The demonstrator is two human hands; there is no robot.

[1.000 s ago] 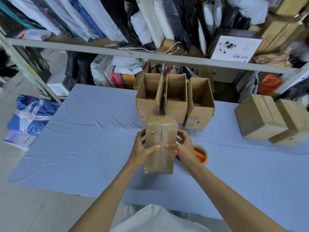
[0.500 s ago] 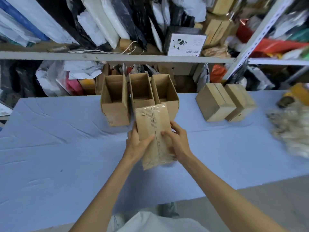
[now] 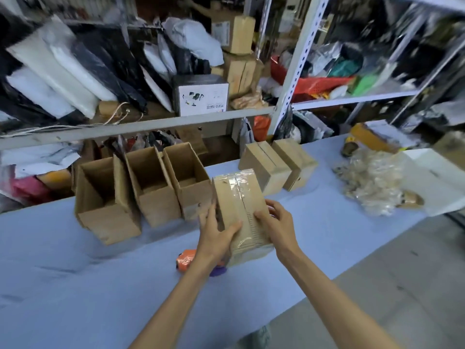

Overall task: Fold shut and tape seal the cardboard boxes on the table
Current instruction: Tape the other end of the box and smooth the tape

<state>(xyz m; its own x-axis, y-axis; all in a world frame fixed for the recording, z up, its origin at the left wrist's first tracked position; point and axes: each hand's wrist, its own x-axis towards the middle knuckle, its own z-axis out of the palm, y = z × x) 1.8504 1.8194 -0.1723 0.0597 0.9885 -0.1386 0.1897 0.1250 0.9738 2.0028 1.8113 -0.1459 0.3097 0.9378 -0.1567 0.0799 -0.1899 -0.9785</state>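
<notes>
Box point(image 3: 241, 205), taped, held over worktop point(image 3: 75, 285) near its front edge, left hand point(image 3: 216, 234) and right hand point(image 3: 278, 224) fingers point(image 3: 261, 217) clamped on opposite sides. Looked light, stiff; best gripped by bare cardboard sides.

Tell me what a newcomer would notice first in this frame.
First, the taped box, held up above the blue table and gripped by the left hand and the right hand. Behind it to the left, three open boxes stand in a row, and to the right two sealed boxes sit side by side. An orange tape dispenser lies on the table under the left wrist.
</notes>
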